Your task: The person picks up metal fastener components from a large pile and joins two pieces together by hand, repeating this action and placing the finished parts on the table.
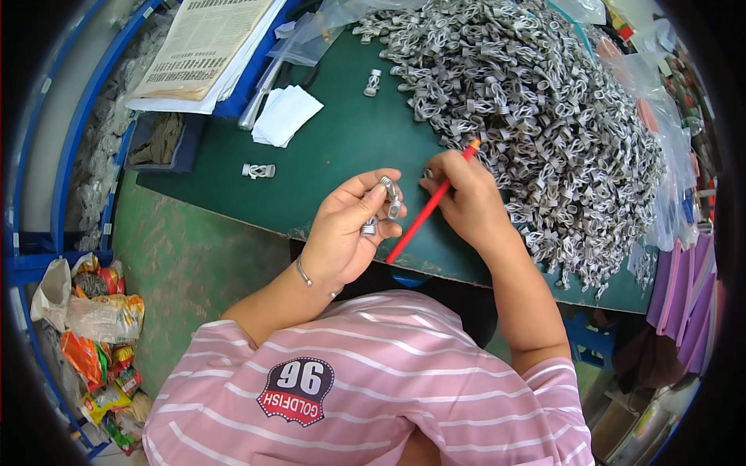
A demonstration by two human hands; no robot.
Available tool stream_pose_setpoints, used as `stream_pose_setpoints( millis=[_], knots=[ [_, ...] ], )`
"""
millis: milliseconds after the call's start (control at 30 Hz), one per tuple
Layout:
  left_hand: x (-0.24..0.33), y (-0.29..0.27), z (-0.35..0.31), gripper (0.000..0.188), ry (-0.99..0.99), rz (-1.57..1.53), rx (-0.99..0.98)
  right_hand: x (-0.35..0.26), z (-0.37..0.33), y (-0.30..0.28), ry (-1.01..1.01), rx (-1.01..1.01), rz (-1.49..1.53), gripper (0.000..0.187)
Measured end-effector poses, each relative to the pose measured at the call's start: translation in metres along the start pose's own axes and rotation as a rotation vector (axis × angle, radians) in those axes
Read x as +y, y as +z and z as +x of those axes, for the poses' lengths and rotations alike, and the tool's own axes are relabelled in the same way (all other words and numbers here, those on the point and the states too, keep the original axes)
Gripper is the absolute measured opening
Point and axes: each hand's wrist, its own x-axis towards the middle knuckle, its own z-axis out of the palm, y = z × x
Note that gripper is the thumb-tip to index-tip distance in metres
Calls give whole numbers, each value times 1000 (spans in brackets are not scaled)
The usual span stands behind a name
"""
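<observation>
My left hand (336,224) is closed around a couple of small silver metal fittings. One looped metal fitting (394,208) with a ridged collar sticks out between the thumb and fingers; the ridged end of another shows lower in the palm. My right hand (475,203) is closed, with a slim red pencil-like stick (418,220) lying slantwise across it, its orange end pointing up. At the right fingertips is a small metal fitting (427,175), mostly hidden by the fingers. Both hands are above the near edge of a green table (342,132), the right beside a large pile of metal fittings (528,116).
Two single fittings lie apart from the pile, an upper one (372,82) and a left one (259,171). White paper slips (286,116) lie near a blue tray (247,78) with printed sheets. Left stands a blue rack (70,155), with coloured packets (101,326) below it.
</observation>
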Motion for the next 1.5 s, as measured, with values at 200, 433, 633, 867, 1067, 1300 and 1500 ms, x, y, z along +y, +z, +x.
stream_pose_setpoints(
  millis=[200, 433, 633, 867, 1067, 1300, 1500],
  knots=[
    [1, 5, 2, 21, -82, -21, 29, -19, -34, -17, 468, 291, 868, 17],
    [-7, 16, 2, 21, -225, 354, -121, -22, -58, -15, 543, 337, 1372, 17],
    [-18, 25, -4, 15, 196, 835, -87, -14, -74, 0, 425, 285, 1374, 23],
    [-18, 28, -5, 19, 131, 693, -84, -29, -75, -3, 6, 492, 724, 40],
    [-22, 19, 0, 24, -226, 130, -139, -34, -66, -6, -178, 475, 485, 41],
    [10, 38, 55, 16, -36, 867, -48, -15, -66, 3, 119, 578, 381, 22],
    [6, 35, 125, 25, 843, 1706, -205, -14, -66, 2, 71, 585, 359, 20]
  ],
)
